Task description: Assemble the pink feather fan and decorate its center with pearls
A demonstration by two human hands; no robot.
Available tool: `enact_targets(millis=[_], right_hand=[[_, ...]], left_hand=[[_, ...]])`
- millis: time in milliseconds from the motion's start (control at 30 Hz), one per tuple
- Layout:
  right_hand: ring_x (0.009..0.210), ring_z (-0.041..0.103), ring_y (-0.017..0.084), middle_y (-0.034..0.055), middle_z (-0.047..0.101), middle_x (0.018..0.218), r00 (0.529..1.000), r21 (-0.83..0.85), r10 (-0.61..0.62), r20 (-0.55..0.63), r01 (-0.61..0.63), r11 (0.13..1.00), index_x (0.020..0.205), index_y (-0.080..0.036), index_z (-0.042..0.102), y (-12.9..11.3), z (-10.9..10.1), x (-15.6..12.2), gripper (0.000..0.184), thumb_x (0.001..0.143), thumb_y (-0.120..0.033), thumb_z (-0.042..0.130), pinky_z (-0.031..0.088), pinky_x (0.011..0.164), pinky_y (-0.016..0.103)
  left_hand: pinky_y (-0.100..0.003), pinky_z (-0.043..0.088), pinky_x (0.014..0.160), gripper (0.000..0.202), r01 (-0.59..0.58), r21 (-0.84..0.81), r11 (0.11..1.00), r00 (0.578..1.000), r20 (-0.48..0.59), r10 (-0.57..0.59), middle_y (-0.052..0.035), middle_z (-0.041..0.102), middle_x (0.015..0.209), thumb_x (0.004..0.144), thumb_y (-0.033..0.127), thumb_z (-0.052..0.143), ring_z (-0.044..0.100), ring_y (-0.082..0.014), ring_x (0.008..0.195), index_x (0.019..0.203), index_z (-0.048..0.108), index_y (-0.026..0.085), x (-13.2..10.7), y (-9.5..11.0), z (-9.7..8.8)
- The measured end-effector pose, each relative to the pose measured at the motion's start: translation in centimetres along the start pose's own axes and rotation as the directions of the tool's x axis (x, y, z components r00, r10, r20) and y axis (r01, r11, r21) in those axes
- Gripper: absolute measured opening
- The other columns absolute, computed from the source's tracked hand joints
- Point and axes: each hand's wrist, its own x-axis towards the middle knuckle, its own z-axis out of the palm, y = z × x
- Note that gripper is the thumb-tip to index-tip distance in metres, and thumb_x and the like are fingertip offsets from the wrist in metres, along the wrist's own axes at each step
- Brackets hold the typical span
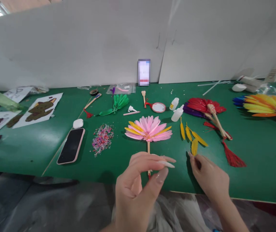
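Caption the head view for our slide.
Right hand at a slim yellow feather, left hand before a pink-and-yellow feather fan, green table beneath.

Dark-screened phone (pixel 71 146) beside white case (pixel 78 123)

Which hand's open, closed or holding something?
Left hand: curled, nothing visibly held; whether shut can't be told.
Right hand: touching a yellow feather; whether gripped can't be told.
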Motion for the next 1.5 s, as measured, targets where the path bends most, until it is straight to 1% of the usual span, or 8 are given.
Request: enact_targets(millis=[133,333,567,1033,1233,1300,1400,1500], right_hand=[[0.044,0.048,0.011,0.0006,0.061,0.060,1.000,-0.002,-0.005,0.001,0.005,1.000,0.061,-0.018,0.057,0.1,0.1,0.0,0.033,0.087,-0.039,0.054,0.018,0.044,0.024],[0.046,0.050,0.012,-0.0004,0.060,0.060,1.000,-0.009,0.004,0.016,-0.004,1.000,0.061,-0.018,0.056,0.0,0.0,0.1,0.032,0.085,-0.040,0.057,0.017,0.044,0.024],[0.046,0.049,0.012,0.0000,0.061,0.061,1.000,-0.016,0.010,0.026,-0.010,1.000,0.062,-0.018,0.057,0.0,-0.1,0.1,0.032,0.086,-0.039,0.056,0.018,0.044,0.024],[0.044,0.048,0.011,-0.0003,0.060,0.059,1.000,-0.013,-0.002,0.009,0.002,1.000,0.061,-0.019,0.057,0.1,0.0,0.1,0.031,0.084,-0.039,0.058,0.017,0.043,0.023],[0.045,0.048,0.012,0.0001,0.060,0.059,0.999,-0.007,-0.013,-0.034,0.013,1.000,0.061,-0.018,0.055,0.1,0.1,0.0,0.032,0.085,-0.039,0.056,0.017,0.044,0.023],[0.045,0.049,0.012,0.0002,0.060,0.059,0.999,0.007,-0.016,-0.036,0.016,1.000,0.061,-0.019,0.054,0.1,0.1,-0.1,0.033,0.086,-0.041,0.053,0.017,0.044,0.023],[0.042,0.047,0.012,0.0002,0.057,0.054,0.999,0.051,-0.022,-0.029,0.023,0.998,0.058,-0.019,0.051,0.3,-0.2,-0.2,0.040,0.088,-0.044,0.046,0.018,0.042,0.023],[0.037,0.043,0.012,-0.0002,0.051,0.047,0.997,0.136,-0.010,-0.082,0.021,0.990,0.054,-0.019,0.045,0.1,-1.4,-0.1,0.050,0.092,-0.050,0.034,0.020,0.040,0.024]], left_hand=[[-0.028,0.052,0.068,0.012,-0.070,0.068,0.995,0.998,0.009,0.070,-0.0010,0.070,0.078,0.076,0.013,0.068,0.062,-0.0167,0.080,0.077,0.069,0.026,0.2,-0.2,0.0],[-0.030,0.052,0.074,0.016,-0.108,0.110,0.988,0.994,0.029,0.105,0.0005,0.068,0.078,0.075,0.009,0.068,0.060,-0.0156,0.082,0.078,0.067,0.025,0.3,-0.4,-0.2],[-0.025,0.051,0.068,0.023,-0.090,0.102,0.991,0.996,0.025,0.088,0.0021,0.063,0.075,0.067,0.006,0.074,0.060,-0.0130,0.077,0.076,0.059,0.022,0.3,-0.3,-0.1],[-0.025,0.047,0.074,0.007,-0.015,0.126,0.992,1.000,0.014,0.013,-0.0003,0.064,0.084,0.077,0.018,0.068,0.060,-0.0146,0.086,0.079,0.062,0.022,0.5,-0.5,-0.4],[-0.023,0.045,0.057,0.020,0.101,0.030,0.994,0.995,-0.029,-0.100,0.0073,0.051,0.055,0.084,0.028,0.060,0.053,-0.0085,0.050,0.078,0.042,0.021,2.2,-2.1,-1.8],[-0.029,0.047,0.071,0.023,0.032,0.077,0.996,0.999,0.006,-0.033,0.0034,0.062,0.070,0.084,0.026,0.060,0.063,-0.0136,0.070,0.097,0.042,0.024,3.4,-3.2,-3.0],[-0.035,0.044,0.085,0.073,-0.052,0.364,0.930,0.998,-0.002,0.057,-0.0084,0.059,0.120,0.075,0.028,0.069,0.054,-0.0224,0.114,0.133,0.025,0.030,6.1,-4.6,-5.7],[-0.037,0.040,0.093,0.037,-0.015,0.629,0.777,1.000,-0.007,0.025,-0.0077,0.056,0.126,0.085,0.037,0.054,0.048,-0.0249,0.120,0.120,0.049,0.025,9.4,-5.3,-8.6]])
